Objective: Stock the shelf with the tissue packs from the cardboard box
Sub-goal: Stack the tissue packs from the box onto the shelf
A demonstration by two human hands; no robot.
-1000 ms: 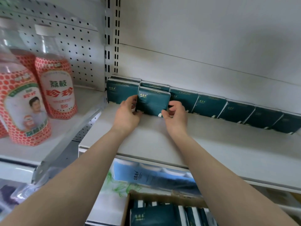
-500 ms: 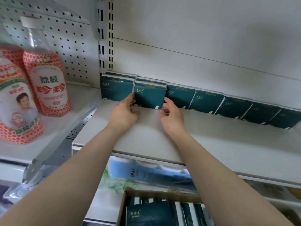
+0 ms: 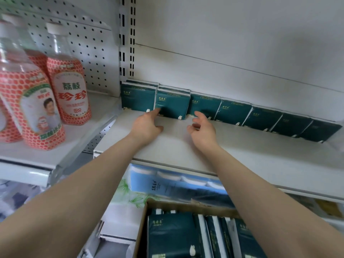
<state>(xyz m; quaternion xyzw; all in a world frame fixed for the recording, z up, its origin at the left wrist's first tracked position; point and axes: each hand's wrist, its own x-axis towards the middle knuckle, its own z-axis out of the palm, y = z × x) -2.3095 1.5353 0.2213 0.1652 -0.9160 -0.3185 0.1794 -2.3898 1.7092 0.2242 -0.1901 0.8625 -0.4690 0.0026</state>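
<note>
Your left hand [image 3: 147, 124] is open, fingers straight, tips touching the lower left corner of the second tissue pack [image 3: 173, 106]. Your right hand [image 3: 202, 126] is loose and spread, holding nothing, just in front of the third pack [image 3: 204, 106]. The row of packs [image 3: 260, 118] stands at the back of the shelf [image 3: 251, 157]. More packs [image 3: 171, 237] sit in the cardboard box [image 3: 142, 229] below.

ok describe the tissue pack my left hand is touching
Dark teal, film-wrapped tissue pack with small gold print upper left and a white mark lower right. It stands upright on the white shelf, second from left, another pack behind it. The left hand's fingertip touches its lower left edge.
</note>
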